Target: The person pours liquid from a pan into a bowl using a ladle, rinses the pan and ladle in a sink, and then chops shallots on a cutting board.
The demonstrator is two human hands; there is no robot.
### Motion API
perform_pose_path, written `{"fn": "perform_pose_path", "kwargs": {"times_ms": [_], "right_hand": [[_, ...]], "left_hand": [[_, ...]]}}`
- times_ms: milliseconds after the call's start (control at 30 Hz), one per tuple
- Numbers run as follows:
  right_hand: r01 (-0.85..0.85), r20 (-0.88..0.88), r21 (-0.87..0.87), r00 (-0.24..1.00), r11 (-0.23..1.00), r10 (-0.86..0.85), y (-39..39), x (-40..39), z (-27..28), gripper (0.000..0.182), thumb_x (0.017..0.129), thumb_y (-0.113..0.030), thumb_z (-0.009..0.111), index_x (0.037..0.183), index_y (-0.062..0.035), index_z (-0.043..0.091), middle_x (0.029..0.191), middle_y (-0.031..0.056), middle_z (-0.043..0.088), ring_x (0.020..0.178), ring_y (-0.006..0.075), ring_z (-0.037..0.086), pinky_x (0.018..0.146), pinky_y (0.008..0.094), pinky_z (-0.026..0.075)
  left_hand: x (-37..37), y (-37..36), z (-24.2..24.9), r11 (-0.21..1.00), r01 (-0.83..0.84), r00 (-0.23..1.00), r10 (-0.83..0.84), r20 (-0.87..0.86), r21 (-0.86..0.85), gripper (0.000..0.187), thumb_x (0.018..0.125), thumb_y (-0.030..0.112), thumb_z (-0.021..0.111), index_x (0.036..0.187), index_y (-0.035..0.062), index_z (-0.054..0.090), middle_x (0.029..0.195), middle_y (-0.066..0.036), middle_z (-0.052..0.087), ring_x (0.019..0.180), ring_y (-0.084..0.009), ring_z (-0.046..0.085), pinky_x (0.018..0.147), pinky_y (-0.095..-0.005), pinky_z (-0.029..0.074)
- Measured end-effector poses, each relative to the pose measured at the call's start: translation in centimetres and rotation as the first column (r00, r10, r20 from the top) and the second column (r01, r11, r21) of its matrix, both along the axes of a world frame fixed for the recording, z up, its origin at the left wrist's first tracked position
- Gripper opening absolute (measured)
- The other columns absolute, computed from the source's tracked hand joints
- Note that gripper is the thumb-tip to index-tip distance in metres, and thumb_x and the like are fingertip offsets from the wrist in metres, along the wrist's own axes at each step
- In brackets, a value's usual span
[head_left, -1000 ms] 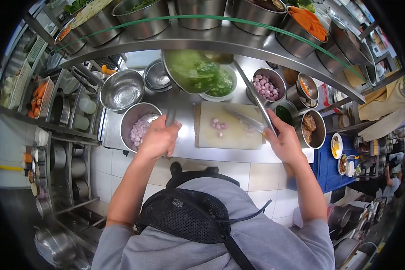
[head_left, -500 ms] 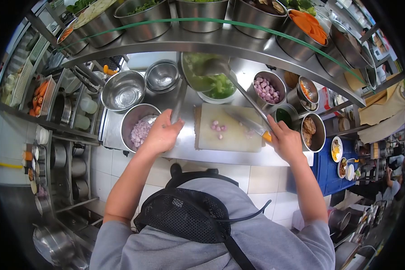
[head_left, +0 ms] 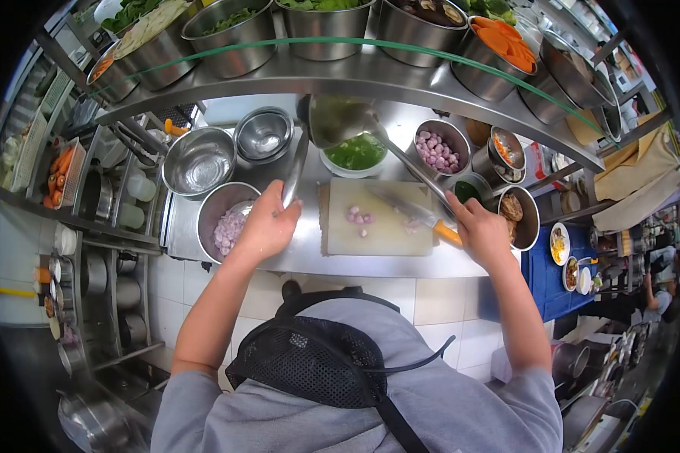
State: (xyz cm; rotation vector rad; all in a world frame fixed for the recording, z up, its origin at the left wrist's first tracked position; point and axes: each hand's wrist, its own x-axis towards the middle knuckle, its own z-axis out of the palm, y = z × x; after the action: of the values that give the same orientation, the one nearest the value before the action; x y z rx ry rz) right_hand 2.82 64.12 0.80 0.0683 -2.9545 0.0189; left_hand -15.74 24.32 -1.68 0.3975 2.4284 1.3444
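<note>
In a kitchen, at a stainless-steel counter (head_left: pixel 385 266), grips a pan handle in the closed left hand (head_left: pixel 270 219) and a long-handled ladle (head_left: pixel 413 160) in the closed right hand (head_left: pixel 477 228). Has chopped shallots (head_left: pixel 228 230) in a pot beside the left hand. Between the hands, shows a cutting board (head_left: pixel 344 240) with shallot pieces and an orange-handled knife (head_left: pixel 423 217). Beyond, holds the pan (head_left: pixel 326 130) tilted above the far left part of a white bowl (head_left: pixel 355 172) of greens, ladle head at the pan's mouth. Displays whole shallots (head_left: pixel 437 152) to the right, and steel containers along the far shelf (head_left: pixel 279 84).
</note>
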Motion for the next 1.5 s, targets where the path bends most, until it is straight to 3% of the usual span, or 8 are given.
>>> {"fn": "perform_pose_path", "kwargs": {"times_ms": [667, 767, 900, 967, 1033, 1133, 1333, 1500], "right_hand": [[0.084, 0.023, 0.104, 0.996, 0.991, -0.086, -1.3, 2.4, 2.2, 0.064, 0.092, -0.004, 0.072, 0.154, -0.0193, 0.069, 0.093, 0.0072, 0.064, 0.074, 0.0292, 0.071, 0.065, 0.0431, 0.059], [0.135, -0.002, -0.007, 0.991, 0.991, -0.135, -2.1, 4.2, 1.7, 0.063, 0.094, -0.002, 0.072, 0.155, -0.0185, 0.068, 0.098, 0.0088, 0.069, 0.075, 0.0296, 0.071, 0.066, 0.0427, 0.059], [0.043, -0.152, -0.51, 0.979, 0.859, -0.139, -5.0, 5.5, -1.1, 0.067, 0.099, -0.006, 0.076, 0.163, -0.013, 0.061, 0.108, 0.0128, 0.077, 0.068, 0.0213, 0.068, 0.064, 0.0332, 0.056], [0.365, 0.339, -0.928, 0.909, 0.071, -0.241, -9.7, 5.2, 0.9, 0.065, 0.104, -0.011, 0.076, 0.166, -0.008, 0.056, 0.105, 0.0075, 0.075, 0.066, 0.0134, 0.064, 0.062, 0.0283, 0.053], [0.354, 0.348, -0.935, 0.909, -0.014, -0.232, -12.3, 5.5, 0.8, 0.063, 0.107, -0.011, 0.073, 0.167, -0.0046, 0.053, 0.102, 0.003, 0.071, 0.065, 0.0098, 0.061, 0.06, 0.0262, 0.05], [0.236, 0.347, -0.836, 0.927, -0.496, -0.143, -17.8, 6.2, 0.4, 0.063, 0.107, -0.011, 0.073, 0.166, -0.003, 0.053, 0.099, 0.0043, 0.068, 0.061, 0.0118, 0.06, 0.056, 0.0268, 0.047], [0.093, 0.315, -0.607, 0.94, -0.789, -0.132, -27.8, 11.8, -1.4, 0.056, 0.11, -0.009, 0.068, 0.164, -0.0028, 0.054, 0.101, 0.005, 0.067, 0.064, 0.0106, 0.057, 0.059, 0.0264, 0.046], [-0.003, 0.38, -0.601, 0.879, -0.799, -0.289, -34.0, 19.7, -1.7, 0.061, 0.111, -0.008, 0.066, 0.169, -0.004, 0.049, 0.1, 0.005, 0.066, 0.063, 0.0094, 0.054, 0.058, 0.0267, 0.045]], "left_hand": [[-1.0, -1.9, 0.5, 0.995, -0.044, 0.991, 0.032, 0.133, 0.091, 0.022, 0.105, 0.019, 0.069, 0.108, -0.0009, 0.061, 0.079, -0.007, 0.062, 0.069, -0.0163, 0.059, 0.064, -0.0368, 0.047], [-1.2, -2.7, 1.5, 0.976, -0.126, 0.941, 0.06, 0.332, 0.178, 0.018, 0.107, 0.019, 0.068, 0.109, 0.0031, 0.06, 0.073, -0.002, 0.058, 0.054, -0.0113, 0.051, 0.049, -0.0333, 0.04], [-1.8, -5.2, 2.5, 0.92, -0.147, 0.881, -0.046, 0.471, 0.364, 0.017, 0.107, 0.017, 0.07, 0.104, 0.0073, 0.056, 0.064, 0.002, 0.047, 0.042, -0.0097, 0.042, 0.039, -0.0327, 0.037], [-1.6, -6.4, 2.7, 0.905, -0.138, 0.843, -0.107, 0.528, 0.403, 0.018, 0.109, 0.017, 0.07, 0.103, 0.0078, 0.056, 0.061, 0.004, 0.044, 0.042, -0.0092, 0.04, 0.04, -0.0325, 0.038], [-1.0, -7.5, 2.8, 0.9, -0.129, 0.818, -0.141, 0.558, 0.416, 0.017, 0.11, 0.017, 0.07, 0.104, 0.0084, 0.056, 0.061, 0.004, 0.042, 0.041, -0.0096, 0.039, 0.039, -0.0325, 0.036], [-0.5, -9.4, 2.2, 0.882, -0.088, 0.743, -0.252, 0.62, 0.463, 0.017, 0.11, 0.017, 0.069, 0.104, 0.0093, 0.055, 0.061, 0.004, 0.042, 0.041, -0.0094, 0.038, 0.038, -0.0323, 0.035], [-0.2, -12.7, 0.3, 0.85, 0.176, 0.53, -0.507, 0.68, 0.496, 0.015, 0.11, 0.015, 0.069, 0.112, 0.0107, 0.055, 0.063, 0.003, 0.043, 0.041, -0.01, 0.04, 0.037, -0.0319, 0.037], [1.7, -11.3, -1.0, 0.774, 0.433, 0.314, -0.61, 0.728, 0.462, 0.019, 0.11, 0.016, 0.072, 0.114, 0.0102, 0.055, 0.064, 0.002, 0.044, 0.041, -0.0103, 0.042, 0.039, -0.0317, 0.039]]}}
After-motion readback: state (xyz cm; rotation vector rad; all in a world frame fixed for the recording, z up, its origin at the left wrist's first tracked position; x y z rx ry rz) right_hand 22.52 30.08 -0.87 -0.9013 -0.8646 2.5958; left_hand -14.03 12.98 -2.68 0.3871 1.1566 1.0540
